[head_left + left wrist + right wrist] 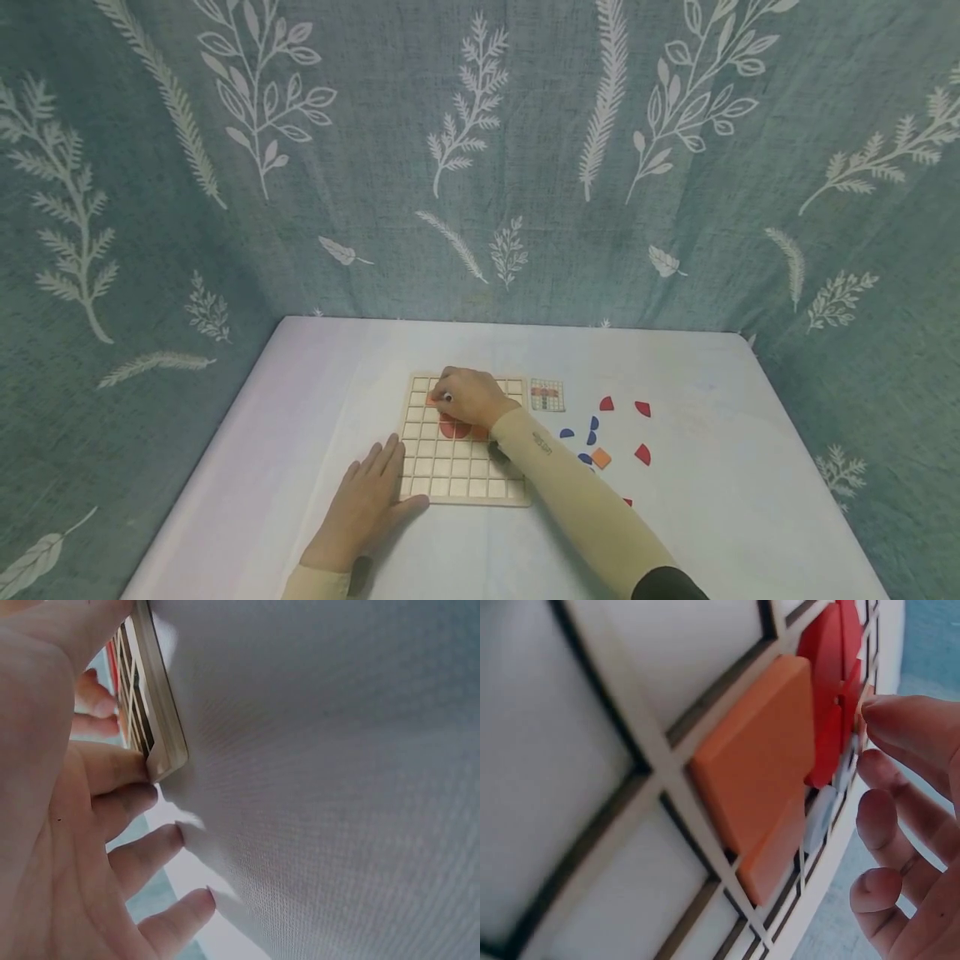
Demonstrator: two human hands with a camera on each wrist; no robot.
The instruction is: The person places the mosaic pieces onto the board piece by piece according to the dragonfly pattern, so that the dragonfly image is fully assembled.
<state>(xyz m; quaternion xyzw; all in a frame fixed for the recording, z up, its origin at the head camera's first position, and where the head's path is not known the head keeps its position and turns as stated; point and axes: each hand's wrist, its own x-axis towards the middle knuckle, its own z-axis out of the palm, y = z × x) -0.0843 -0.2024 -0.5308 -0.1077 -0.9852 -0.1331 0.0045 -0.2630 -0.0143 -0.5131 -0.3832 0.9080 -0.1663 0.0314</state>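
Note:
My right hand [468,397] reaches over a pale wooden grid board [452,489]. Its thumb and fingertips pinch an orange square tile [431,400] at the grid's upper left; in the right wrist view this tile [866,705] mostly hides behind the fingertips. Beside the hand, red rounded pieces [453,427] sit together in the grid. Closer to the right wrist camera are more orange tiles [754,754] and a pale grey-blue piece [821,819]. My left hand [367,498] rests with straight fingers along the board's left edge, thumb at the front-left corner [169,761].
Right of the board lies a small printed pattern card [547,395]. Loose red quarter-round pieces [642,454], several blue half-round pieces [567,433] and an orange square [602,458] are scattered on the white table [720,500]. Patterned cloth [480,167] hangs behind.

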